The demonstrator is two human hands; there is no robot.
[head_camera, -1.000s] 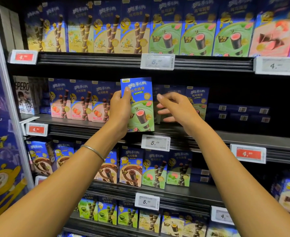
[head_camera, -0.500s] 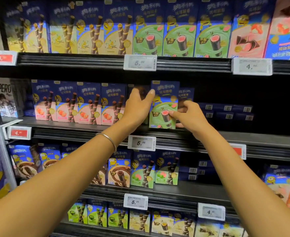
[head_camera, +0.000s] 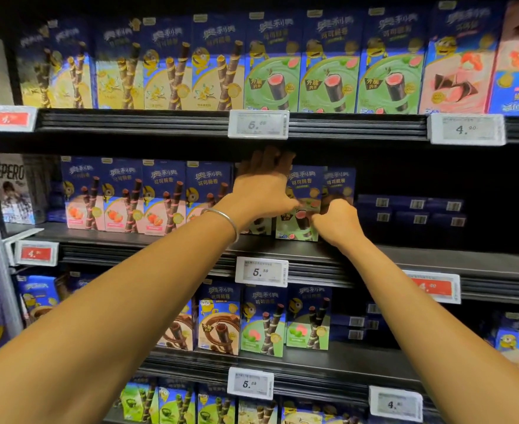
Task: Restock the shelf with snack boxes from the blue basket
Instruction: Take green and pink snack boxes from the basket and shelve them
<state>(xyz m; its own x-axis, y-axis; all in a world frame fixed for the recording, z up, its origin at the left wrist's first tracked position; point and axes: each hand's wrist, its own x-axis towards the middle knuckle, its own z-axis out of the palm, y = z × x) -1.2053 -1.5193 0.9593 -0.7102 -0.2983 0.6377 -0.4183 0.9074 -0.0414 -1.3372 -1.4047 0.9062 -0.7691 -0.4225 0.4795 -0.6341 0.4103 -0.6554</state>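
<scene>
The left hand [head_camera: 261,191] grips the top and the right hand [head_camera: 337,223] pinches the side of the green snack box [head_camera: 301,191], which stands on the shelf [head_camera: 435,260] above a price tag [head_camera: 261,272] saying 5.89.

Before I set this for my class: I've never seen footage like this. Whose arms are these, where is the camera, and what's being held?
There is no machine here. The two arms belong to a person, and the camera sits on that person's head, looking forward and down, so you see roughly what they see. They face shop shelving full of snack boxes. The left hand, which has a bracelet at the wrist, and the right hand hold a green box from either side. The box is upright on the middle shelf, to the right of a row of pink boxes. A price tag is fixed to the shelf edge just below.
</scene>
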